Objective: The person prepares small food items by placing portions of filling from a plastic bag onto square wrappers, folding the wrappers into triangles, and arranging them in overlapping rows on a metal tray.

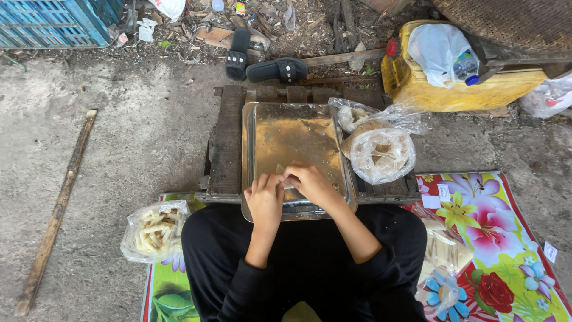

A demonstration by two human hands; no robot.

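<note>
A metal tray [286, 128] lies on a low dark wooden pallet [229, 143] in front of me. Both hands rest over the tray's near part. My left hand [264, 200] and my right hand [310, 182] pinch a small pale wrapper [280, 170] between their fingertips, working it against the tray. The wrapper is mostly hidden by the fingers. My legs in black trousers sit just below the tray.
A clear bag of round pale sheets [381, 154] lies right of the tray. A bag of finished rolls [156, 231] sits at my left knee. More bagged wrappers [444, 253] lie on the flowered mat [506, 238]. Behind: yellow jerrycan [453, 89], black sandals [262, 62], blue crate [53, 22], wooden stick [56, 209].
</note>
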